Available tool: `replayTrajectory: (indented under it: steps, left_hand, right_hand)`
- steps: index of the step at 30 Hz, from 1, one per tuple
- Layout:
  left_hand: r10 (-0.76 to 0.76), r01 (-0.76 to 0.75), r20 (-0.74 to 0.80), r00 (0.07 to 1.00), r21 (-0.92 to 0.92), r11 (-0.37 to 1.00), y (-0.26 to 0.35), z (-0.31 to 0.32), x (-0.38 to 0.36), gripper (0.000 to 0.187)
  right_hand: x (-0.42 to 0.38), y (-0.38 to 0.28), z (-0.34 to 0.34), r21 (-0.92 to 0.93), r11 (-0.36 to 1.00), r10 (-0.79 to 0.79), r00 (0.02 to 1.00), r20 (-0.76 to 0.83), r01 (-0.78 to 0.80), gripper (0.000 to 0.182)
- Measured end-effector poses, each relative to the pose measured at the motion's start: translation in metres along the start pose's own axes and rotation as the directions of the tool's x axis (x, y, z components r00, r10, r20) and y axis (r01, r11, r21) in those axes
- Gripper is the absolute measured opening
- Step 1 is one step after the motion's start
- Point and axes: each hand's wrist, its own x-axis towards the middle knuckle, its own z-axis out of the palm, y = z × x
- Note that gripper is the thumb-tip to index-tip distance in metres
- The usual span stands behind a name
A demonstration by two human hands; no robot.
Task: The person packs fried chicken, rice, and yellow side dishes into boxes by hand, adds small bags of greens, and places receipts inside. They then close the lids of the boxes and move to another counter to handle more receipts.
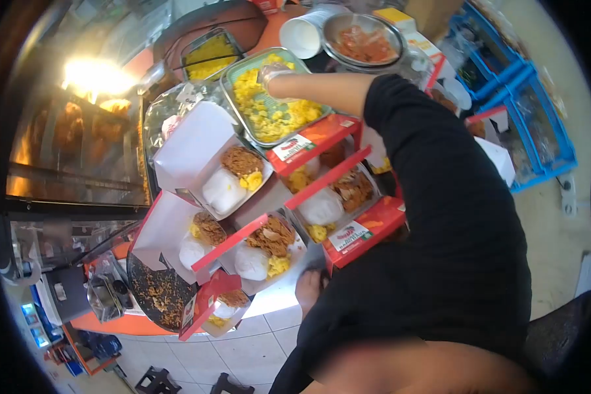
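My right hand [269,73], in a clear plastic glove, reaches into a metal tray [226,98] of scrambled egg [295,115]. Its bent fingers are closed among the egg at the tray's far side, partly hidden by the glove. Below the tray stand several open card meal boxes [194,144] with red outsides. They hold fried chicken [241,159], a wrapped white rice portion [223,192] and some egg. Red box flaps [368,230] stand up beside my sleeve. My left hand does not show; a small patch of skin by my waist looks like a foot.
A lit display case [79,131] with fried chicken is on the left. At the back are a metal bowl [361,43] of red food, white cups [302,36] and a second egg container [210,59]. A dark pan [154,289] holds crumbs. Blue crates [538,131] stand right.
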Motion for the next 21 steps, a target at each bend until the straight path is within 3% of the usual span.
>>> replayTrajectory:
  steps: [2, 3, 4, 6, 7, 9, 10, 12, 14, 16, 17, 18, 20, 21]
  left_hand:
    - [0.009, -0.009, 0.006, 1.0, -0.013, 1.0, -0.004, 0.001, 0.0, 0.025]
    - [-0.009, 0.009, 0.007, 1.0, -0.023, 1.0, -0.005, -0.001, -0.001, 0.025]
    - [-0.029, 0.029, 0.014, 0.999, -0.039, 0.999, -0.005, -0.001, -0.004, 0.026]
    - [-0.03, 0.028, -0.035, 0.999, -0.043, 0.999, 0.002, -0.001, -0.003, 0.024]
    - [-0.001, -0.001, -0.089, 0.996, -0.027, 1.0, 0.003, -0.001, 0.0, 0.023]
    - [-0.006, 0.002, -0.079, 0.997, -0.04, 0.999, 0.006, -0.003, 0.002, 0.021]
    - [-0.004, 0.0, -0.081, 0.997, -0.044, 0.999, 0.007, -0.004, 0.003, 0.02]
    - [0.012, -0.015, -0.09, 0.996, -0.038, 0.999, 0.005, -0.003, 0.003, 0.02]
    - [0.032, -0.035, -0.091, 0.995, -0.029, 0.999, 0.004, -0.001, 0.003, 0.021]
    - [0.027, -0.026, -0.093, 0.995, 0.01, 1.0, 0.003, 0.0, 0.003, 0.02]
    - [0.042, -0.04, -0.088, 0.995, 0.017, 0.999, 0.003, -0.001, 0.003, 0.02]
    - [0.027, -0.026, -0.051, 0.998, 0.03, 0.999, 0.003, -0.003, 0.003, 0.019]
    - [0.044, -0.044, 0.008, 0.999, 0.045, 0.998, 0.002, -0.003, 0.004, 0.019]
    - [0.034, -0.034, -0.023, 0.999, 0.009, 0.999, -0.001, -0.001, 0.003, 0.018]
  right_hand:
    - [0.006, -0.009, 0.01, 0.453, 0.887, -0.01, 0.987, -0.163, 0.084, 0.03]
    - [0.004, -0.024, 0.014, 0.516, 0.856, 0.096, 0.974, -0.206, 0.025, 0.026]
    - [-0.003, -0.029, 0.013, 0.512, 0.858, 0.083, 0.978, -0.193, 0.028, 0.026]
    - [-0.021, -0.029, 0.007, 0.309, 0.923, -0.265, 0.96, 0.086, 0.227, 0.027]
    - [-0.028, -0.03, 0.006, 0.305, 0.925, -0.267, 0.959, 0.097, 0.227, 0.027]
    - [-0.048, -0.029, 0.006, 0.144, 0.857, -0.515, 0.835, 0.193, 0.495, 0.04]
    - [-0.065, -0.029, 0.004, 0.146, 0.858, -0.512, 0.837, 0.191, 0.492, 0.04]
    - [-0.098, -0.028, 0.0, 0.346, 0.792, -0.509, 0.857, -0.08, 0.503, 0.045]
    - [-0.077, -0.023, 0.017, 0.36, 0.798, -0.469, 0.873, -0.133, 0.484, 0.042]
    - [-0.057, -0.013, 0.009, 0.748, 0.605, -0.496, 0.864, 0.084, 0.274, 0.039]
    - [-0.06, -0.004, -0.006, 0.514, 0.803, -0.424, 0.896, 0.135, 0.303, 0.032]
    - [-0.063, 0.005, -0.018, 0.52, 0.803, -0.409, 0.904, 0.126, 0.291, 0.032]
    - [-0.065, 0.03, -0.033, 0.703, 0.702, -0.359, 0.909, 0.212, 0.113, 0.021]
    - [-0.056, 0.043, -0.019, 0.876, 0.479, -0.309, 0.944, 0.112, 0.053, 0.018]
